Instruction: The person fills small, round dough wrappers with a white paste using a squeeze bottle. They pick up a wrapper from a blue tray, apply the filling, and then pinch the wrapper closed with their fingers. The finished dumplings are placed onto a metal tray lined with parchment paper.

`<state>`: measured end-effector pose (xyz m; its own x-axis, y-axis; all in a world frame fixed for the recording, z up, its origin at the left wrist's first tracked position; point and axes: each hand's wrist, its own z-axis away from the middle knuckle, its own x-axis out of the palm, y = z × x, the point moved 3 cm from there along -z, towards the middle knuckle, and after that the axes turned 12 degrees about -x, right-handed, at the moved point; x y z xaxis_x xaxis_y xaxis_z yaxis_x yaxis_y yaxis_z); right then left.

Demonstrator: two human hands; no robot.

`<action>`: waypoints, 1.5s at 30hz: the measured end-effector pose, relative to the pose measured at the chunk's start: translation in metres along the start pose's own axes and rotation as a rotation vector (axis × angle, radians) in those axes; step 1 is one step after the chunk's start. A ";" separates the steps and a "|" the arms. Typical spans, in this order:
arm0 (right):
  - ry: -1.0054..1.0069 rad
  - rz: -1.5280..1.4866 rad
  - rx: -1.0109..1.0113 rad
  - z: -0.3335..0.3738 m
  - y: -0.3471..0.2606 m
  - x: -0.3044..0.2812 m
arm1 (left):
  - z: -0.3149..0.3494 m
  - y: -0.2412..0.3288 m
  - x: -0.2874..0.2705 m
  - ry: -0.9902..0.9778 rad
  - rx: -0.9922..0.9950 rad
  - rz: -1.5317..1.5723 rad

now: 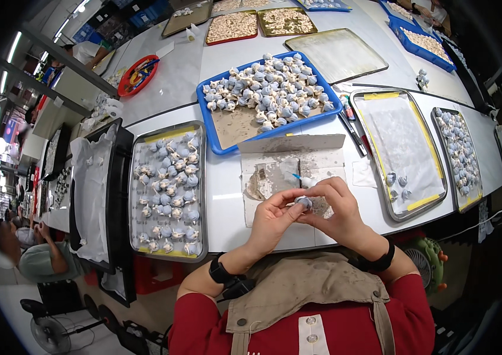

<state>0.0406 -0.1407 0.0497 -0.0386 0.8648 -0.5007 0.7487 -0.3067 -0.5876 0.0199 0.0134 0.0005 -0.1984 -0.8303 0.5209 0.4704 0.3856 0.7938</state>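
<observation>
Between my two hands I hold a small grey-blue and white figurine (304, 203), round and partly covered by my fingers. My left hand (276, 218) pinches it between thumb and fingers. From the other side, my right hand (338, 208) closes its thumb and fingertips on it. Just beyond lies a stained cardboard sheet (274, 155) with a raised back flap. On it a slim blue-tipped item (298, 177) lies beside a white object, partly hidden by my fingers. Past the cardboard, a blue tray (227, 133) holds many similar figurines.
Left of me is a metal tray (202, 195) with rows of figurines, then a black paper-lined crate (122, 171). On the right, a paper-lined tray (408, 142) carries several pieces, beside a fuller tray (473, 198). Dark tools (353, 135) lie between. Other people work farther off.
</observation>
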 end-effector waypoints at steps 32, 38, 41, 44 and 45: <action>-0.110 -1.018 0.262 0.006 0.018 0.001 | 0.007 0.026 0.009 -0.213 0.330 -0.347; -0.182 -0.920 0.243 0.005 0.011 -0.011 | 0.015 0.036 0.028 -0.136 0.375 -0.546; -0.179 -0.858 0.198 0.004 0.010 -0.018 | 0.015 0.037 0.031 -0.146 0.385 -0.593; -0.143 -0.785 0.103 0.004 0.010 -0.021 | 0.016 0.041 0.034 -0.159 0.335 -0.595; -0.138 -0.774 0.051 -0.001 0.010 -0.017 | 0.017 0.043 0.033 -0.171 0.341 -0.561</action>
<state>0.0490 -0.1581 0.0530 -0.6210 0.7837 -0.0098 0.4440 0.3414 -0.8284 0.0185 0.0090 0.0573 -0.4798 -0.8771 0.0215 -0.0357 0.0441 0.9984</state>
